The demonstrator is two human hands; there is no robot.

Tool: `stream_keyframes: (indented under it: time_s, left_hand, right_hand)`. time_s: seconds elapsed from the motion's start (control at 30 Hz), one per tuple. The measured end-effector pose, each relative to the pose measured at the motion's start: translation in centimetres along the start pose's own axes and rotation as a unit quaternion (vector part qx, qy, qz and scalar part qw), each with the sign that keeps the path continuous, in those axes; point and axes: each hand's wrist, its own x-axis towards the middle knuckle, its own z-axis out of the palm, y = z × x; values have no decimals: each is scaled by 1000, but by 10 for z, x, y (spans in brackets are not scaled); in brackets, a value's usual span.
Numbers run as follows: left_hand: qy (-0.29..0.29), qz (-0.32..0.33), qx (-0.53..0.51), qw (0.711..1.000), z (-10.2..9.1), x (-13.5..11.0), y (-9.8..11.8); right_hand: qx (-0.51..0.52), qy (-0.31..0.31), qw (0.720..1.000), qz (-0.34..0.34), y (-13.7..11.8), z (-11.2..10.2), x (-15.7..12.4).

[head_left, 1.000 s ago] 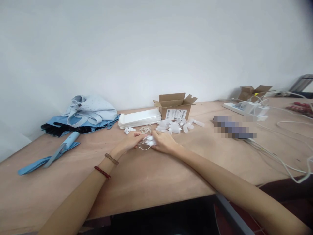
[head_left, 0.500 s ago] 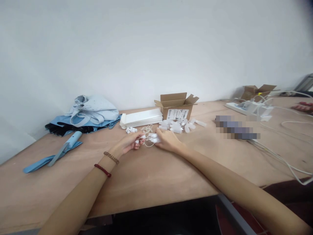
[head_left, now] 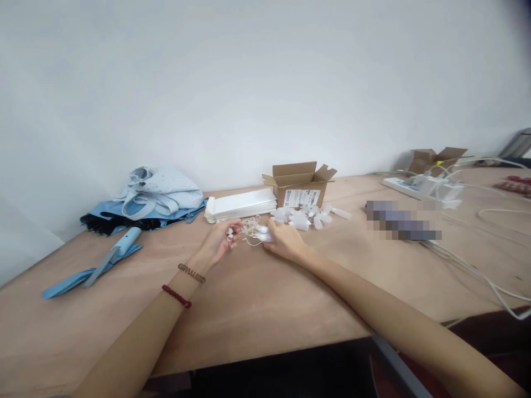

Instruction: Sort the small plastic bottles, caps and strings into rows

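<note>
Left hand point(head_left: 223, 237), left-front of cardboard box point(head_left: 299, 190): farther from right hand point(head_left: 286, 239) than half-second earlier, fingers half-curled, small white pieces point(head_left: 230, 236) in grasp. Right hand, before box: curled around white tubes point(head_left: 264, 234), as earlier.

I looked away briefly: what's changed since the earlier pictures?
The left hand moved leftward, away from the right hand, and holds small white pieces. The right hand still holds white rounded pieces; the open brown cardboard box stayed put.

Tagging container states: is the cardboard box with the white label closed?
No, the labelled cardboard box has its flaps spread apart, leaving the top open.
</note>
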Motion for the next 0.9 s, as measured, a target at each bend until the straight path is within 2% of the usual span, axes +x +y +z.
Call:
stream_keyframes:
  time_s: [0.1,0.2,0.27,0.57,0.7,0.9]
  left_hand:
    - [-5,47,107,993,9,-4,-1]
    - [12,121,265,957,13,-4,-4]
    - [22,165,322,932,14,-3,-6]
    - [-22,206,368,906,20,0,-12]
    - [-49,241,401,882,22,-5,-9]
    - [-30,268,427,863,22,-10,-7]
  right_hand:
    - [-10,4,1000,0,-3,1,0]
    - [-21,11,1000,-6,-4,2,0]
    - [-26,15,999,-12,-5,2,0]
    - [-52,1,998,-34,-13,4,-1]
    - [-30,-2,999,-35,-10,3,0]
    - [-10,-10,1000,-16,-6,2,2]
